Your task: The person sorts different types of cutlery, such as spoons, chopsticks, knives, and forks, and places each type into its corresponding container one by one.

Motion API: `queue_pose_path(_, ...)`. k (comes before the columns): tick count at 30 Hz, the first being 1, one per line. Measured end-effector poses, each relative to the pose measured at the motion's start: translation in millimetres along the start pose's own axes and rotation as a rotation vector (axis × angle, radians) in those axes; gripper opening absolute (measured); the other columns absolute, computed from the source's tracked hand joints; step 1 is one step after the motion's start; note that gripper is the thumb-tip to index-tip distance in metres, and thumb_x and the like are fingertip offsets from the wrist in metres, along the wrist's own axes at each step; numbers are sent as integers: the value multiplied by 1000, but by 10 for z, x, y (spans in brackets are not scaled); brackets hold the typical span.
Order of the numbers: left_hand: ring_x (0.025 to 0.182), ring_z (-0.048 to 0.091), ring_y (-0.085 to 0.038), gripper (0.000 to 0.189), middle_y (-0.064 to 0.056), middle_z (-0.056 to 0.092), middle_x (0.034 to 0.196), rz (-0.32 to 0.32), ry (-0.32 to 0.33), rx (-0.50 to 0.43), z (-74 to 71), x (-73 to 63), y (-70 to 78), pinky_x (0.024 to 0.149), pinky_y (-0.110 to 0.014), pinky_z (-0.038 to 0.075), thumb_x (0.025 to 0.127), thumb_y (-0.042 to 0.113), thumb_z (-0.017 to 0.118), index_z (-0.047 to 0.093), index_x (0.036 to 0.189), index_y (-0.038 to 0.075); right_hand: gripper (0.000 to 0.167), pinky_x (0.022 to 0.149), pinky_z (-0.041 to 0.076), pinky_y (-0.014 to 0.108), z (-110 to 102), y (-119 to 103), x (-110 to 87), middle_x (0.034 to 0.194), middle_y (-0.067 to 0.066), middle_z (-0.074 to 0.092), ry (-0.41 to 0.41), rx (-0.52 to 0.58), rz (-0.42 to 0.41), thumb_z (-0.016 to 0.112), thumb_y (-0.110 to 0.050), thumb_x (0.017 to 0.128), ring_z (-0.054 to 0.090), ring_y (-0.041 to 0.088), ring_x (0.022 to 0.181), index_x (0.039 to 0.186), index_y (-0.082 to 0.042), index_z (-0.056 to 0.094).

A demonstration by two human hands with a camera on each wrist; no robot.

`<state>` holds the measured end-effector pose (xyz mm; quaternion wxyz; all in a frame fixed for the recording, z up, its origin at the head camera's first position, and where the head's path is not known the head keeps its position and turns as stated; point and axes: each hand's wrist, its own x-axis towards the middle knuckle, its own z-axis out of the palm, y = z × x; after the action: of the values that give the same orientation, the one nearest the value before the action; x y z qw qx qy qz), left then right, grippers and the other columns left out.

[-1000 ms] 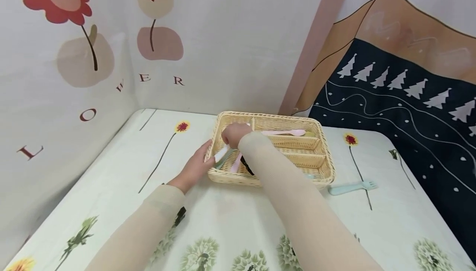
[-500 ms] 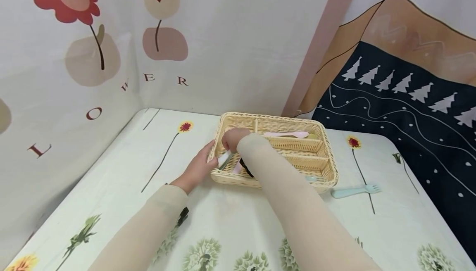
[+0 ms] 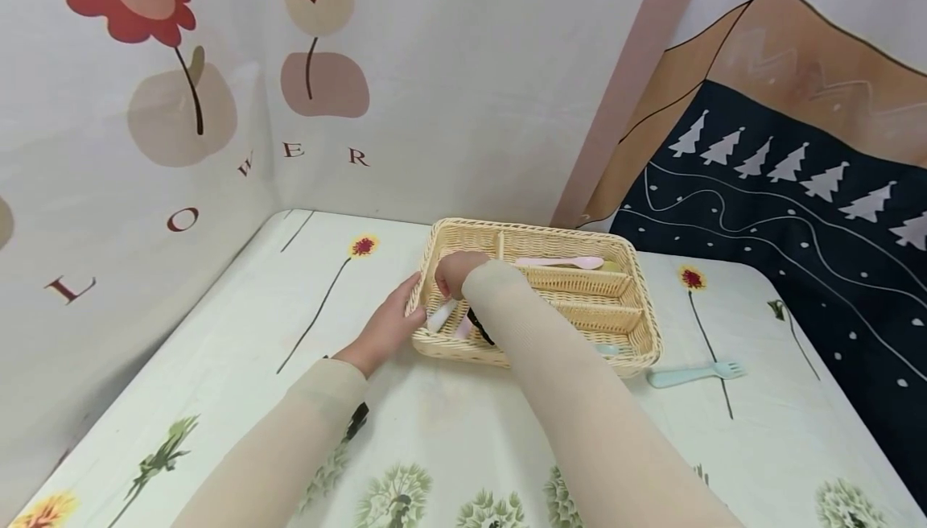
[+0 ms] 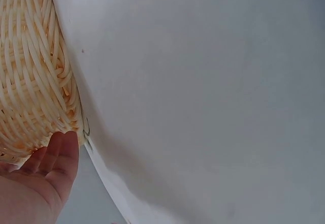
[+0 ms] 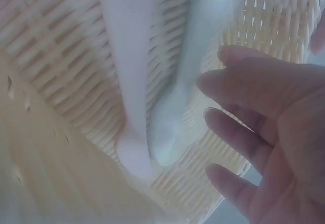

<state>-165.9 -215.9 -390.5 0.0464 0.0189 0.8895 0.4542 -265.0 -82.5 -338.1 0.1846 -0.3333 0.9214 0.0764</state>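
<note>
The left hand [image 3: 387, 323] holds the left side of a wicker cutlery basket [image 3: 644, 303], thumb at the rim. In the left wrist view, its fingers [image 4: 63, 160] lie against the outer wall. Inside the left compartment is the right hand [image 3: 458, 272], its fingers spread apart in the right wrist view. Close to the fingertips lies a pale utensil [image 5: 170, 117], blurred, greenish white, beside a pink utensil [image 5: 133, 87]. From the head, a white handle [image 3: 440, 316] and a pink handle [image 3: 463, 327] show below the right hand, whose fingertips are partly hidden.
A pink spoon [image 3: 579, 262] lies in the back compartment, near something yellowish. A light blue piece [image 3: 611, 348] shows in the front compartment. Right of the basket, a light blue fork [image 3: 695, 374] lies on the flowered tablecloth [image 3: 507, 415]. Printed curtains stand behind.
The white handle has come down lower and tilted differently in the left compartment. The right hand stays over it, and the left hand keeps its place at the basket. The head view shifted slightly.
</note>
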Motion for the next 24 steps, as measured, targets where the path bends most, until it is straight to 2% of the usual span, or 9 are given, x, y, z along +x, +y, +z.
queue_pose_path(5,143,25,-33,72,-16,22,158,2,-5,3,7,0,18,116,-46,21,89,17,46,17,155,7,21,70,46,26,-2,26,-24,107,-5,64,2,57,21,65,-5,88,53,13,86,101,-20,71)
queue_pose_path(9,143,26,-34,72,-16,21,159,-13,-12,-2,0,-7,24,115,-47,21,90,17,45,16,155,7,31,82,49,29,-1,59,-53,127,-7,61,25,134,30,64,-7,91,57,13,105,117,-22,68)
queue_pose_path(11,143,26,-34,71,-16,20,159,-18,-16,-1,-5,-6,19,115,-47,21,91,17,45,15,155,7,34,88,49,31,-12,75,-84,131,-6,60,60,172,27,64,-8,91,56,14,112,122,-22,67)
queue_pose_path(24,145,19,-35,71,-16,17,160,-34,-29,23,-14,28,-1,116,-48,18,93,19,44,13,156,8,36,103,42,37,-105,279,-420,135,0,58,315,383,-41,66,-9,89,50,19,128,124,-16,66)
